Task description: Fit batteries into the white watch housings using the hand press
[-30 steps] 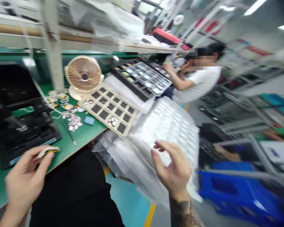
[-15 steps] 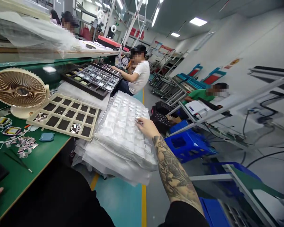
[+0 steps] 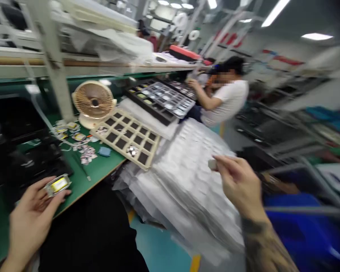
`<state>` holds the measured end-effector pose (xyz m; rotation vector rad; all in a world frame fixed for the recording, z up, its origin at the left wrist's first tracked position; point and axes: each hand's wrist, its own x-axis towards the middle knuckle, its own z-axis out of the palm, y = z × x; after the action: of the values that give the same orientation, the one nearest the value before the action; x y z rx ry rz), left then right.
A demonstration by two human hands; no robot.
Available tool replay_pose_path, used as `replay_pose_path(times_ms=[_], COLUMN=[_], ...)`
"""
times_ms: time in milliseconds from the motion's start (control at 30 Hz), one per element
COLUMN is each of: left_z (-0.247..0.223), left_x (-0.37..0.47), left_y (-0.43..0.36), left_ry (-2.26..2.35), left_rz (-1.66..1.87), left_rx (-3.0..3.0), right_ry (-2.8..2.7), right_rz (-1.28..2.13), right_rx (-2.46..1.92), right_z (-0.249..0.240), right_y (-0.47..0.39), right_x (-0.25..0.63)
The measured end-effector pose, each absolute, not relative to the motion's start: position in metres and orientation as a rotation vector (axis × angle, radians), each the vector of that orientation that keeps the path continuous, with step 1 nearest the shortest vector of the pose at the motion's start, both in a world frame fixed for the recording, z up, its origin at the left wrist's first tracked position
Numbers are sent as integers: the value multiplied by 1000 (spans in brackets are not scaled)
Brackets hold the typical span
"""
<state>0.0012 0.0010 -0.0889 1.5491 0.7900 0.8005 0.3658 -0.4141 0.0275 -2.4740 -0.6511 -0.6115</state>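
Observation:
Between the fingers and thumb of my left hand (image 3: 31,217) is a small electronic module (image 3: 59,184) with a yellow-edged white face in a clear frame, held over the front edge of the green bench (image 3: 104,168). My right hand (image 3: 240,185) pinches a small flat grey piece (image 3: 212,164); blur hides its detail. Beneath that hand lies a stack of clear plastic blister trays (image 3: 184,155) with white contents. Tweezers (image 3: 82,168), a pile of small flat parts (image 3: 87,152) and a blue block (image 3: 104,151) lie on the bench near my left hand.
A beige compartment tray (image 3: 155,153) overhangs the bench edge, beside a fan (image 3: 94,102). Farther back sits a black tray (image 3: 150,104) of parts, with a seated co-worker (image 3: 226,98) beyond. A bench post (image 3: 53,64) rises at left, and a blue crate (image 3: 303,226) stands right.
My right hand has lifted off the blister trays with the grey piece. My left hand has come fully into view with the module. The view has swung left.

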Motion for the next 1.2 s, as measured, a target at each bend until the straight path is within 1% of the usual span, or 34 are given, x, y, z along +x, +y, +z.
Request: replay_pose_path(times_ms=[67, 100, 133, 300, 400, 467, 567, 667, 867, 933, 1033, 1200], left_z=[-84, -82, -81, -82, -80, -78, -75, -75, -73, -72, -71, -74], left_x=[9, 12, 15, 18, 17, 15, 13, 14, 19, 20, 19, 14], left_y=[-1, -1, 1, 3, 2, 3, 5, 7, 5, 5, 5, 3], left_ry=[787, 771, 758, 738, 709, 661, 586, 598, 647, 648, 631, 650], left_rz=[757, 744, 736, 748, 752, 759, 777, 807, 835, 847, 836, 835], left_rx=[1452, 1429, 1417, 1389, 1352, 1318, 1240, 1177, 1129, 1098, 1080, 1190], right_ry=[-946, -1015, -1095, -1414, -1448, -1479, -1563, -1604, -1669, -1617, -1550, -1529], right_rz=[-756, -762, -698, -96, 102, 172, 229, 281, 180, 177, 269, 419], right_rx=[-2348, -2266, -2172, -1608, -1419, -1358, -1325, -1327, -1344, -1390, -1438, -1377], right_z=[30, 27, 22, -31, -58, -67, -72, -76, -78, -76, -69, -63], right_y=[-370, -346, -321, -182, -111, -81, -62, -61, -68, -69, -68, -65], right_x=[323, 302, 283, 212, 193, 188, 189, 193, 199, 202, 204, 197])
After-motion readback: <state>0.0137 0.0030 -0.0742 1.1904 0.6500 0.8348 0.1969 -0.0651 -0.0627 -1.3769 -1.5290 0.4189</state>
